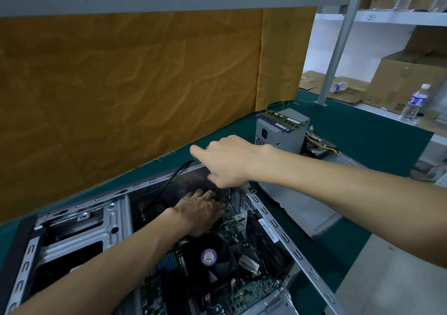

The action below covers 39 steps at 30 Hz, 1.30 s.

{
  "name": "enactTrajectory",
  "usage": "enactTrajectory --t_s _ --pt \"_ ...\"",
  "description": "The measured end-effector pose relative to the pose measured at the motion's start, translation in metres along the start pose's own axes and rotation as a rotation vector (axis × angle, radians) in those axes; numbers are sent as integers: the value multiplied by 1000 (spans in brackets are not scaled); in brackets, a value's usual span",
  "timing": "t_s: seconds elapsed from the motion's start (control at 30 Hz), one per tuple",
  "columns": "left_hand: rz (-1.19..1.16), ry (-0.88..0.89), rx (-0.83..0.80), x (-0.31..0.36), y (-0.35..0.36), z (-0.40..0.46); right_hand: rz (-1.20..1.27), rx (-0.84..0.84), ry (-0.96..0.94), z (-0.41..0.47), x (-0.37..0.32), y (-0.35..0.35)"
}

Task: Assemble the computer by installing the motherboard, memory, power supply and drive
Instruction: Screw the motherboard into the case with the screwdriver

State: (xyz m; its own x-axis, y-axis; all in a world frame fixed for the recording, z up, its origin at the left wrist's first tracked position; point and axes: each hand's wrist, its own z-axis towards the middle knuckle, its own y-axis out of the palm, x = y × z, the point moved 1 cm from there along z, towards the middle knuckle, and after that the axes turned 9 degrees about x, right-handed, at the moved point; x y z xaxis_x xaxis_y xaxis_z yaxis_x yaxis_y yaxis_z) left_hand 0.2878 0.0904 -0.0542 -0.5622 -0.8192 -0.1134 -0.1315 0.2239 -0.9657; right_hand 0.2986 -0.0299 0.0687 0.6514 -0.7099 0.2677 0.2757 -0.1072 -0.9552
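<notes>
The computer case [79, 227] lies open on the green worktop [362, 130]. The motherboard [232, 288] sits inside it, its black fan [210, 257] toward the near side. The left hand [199, 214] rests flat on the far part of the motherboard, fingers extended and gripping nothing. The right hand [229, 161] hovers above the far rim of the case with fingers curled; whether it grips anything cannot be told.

Risk: uneven pressure from the left hand may flex the motherboard or leave it off its mounts. The black cable [169, 184] at the far rim may become trapped beneath it.

The power supply [280, 133] stands on the worktop right of and beyond both hands, apart from them. Two memory sticks [280, 119] lie on its top. The drive [319, 149] lies just right of it.
</notes>
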Motion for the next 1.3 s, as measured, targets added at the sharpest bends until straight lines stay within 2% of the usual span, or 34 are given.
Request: enactTrajectory --t_s 0.07,0.17,0.3,0.4,0.53,0.63,0.8,0.93,1.03,1.1,1.2,1.3 --pt "-3 -1 1 0 0 0 -57 28 9 0 -1 -1" --pt "-4 0 2 1 0 0 138 -66 13 1 0 0" --pt "-25 0 4 0 1 0 -41 55 45 1 5 1" --pt "-31 0 14 -1 2 1 129 -60 52 1 5 0" --pt "-30 -1 11 -2 4 3 -47 37 16 -1 -4 1" --pt "-31 -3 10 -2 5 2 67 -91 63 0 -3 -4" --pt "-60 -6 -2 -3 4 4 236 -44 203 -8 15 -31" --pt "-129 0 70 -5 4 5 525 191 446 -36 56 -52" --pt "-86 7 60 -3 5 6 829 341 674 -73 85 -38" --pt "-17 12 35 -1 5 8 1151 357 859 -98 95 -15" --pt "0 9 19 1 5 9 1788 376 1103 -129 94 31" --pt "-36 7 11 -1 4 10 2365 353 1024 -147 78 72"
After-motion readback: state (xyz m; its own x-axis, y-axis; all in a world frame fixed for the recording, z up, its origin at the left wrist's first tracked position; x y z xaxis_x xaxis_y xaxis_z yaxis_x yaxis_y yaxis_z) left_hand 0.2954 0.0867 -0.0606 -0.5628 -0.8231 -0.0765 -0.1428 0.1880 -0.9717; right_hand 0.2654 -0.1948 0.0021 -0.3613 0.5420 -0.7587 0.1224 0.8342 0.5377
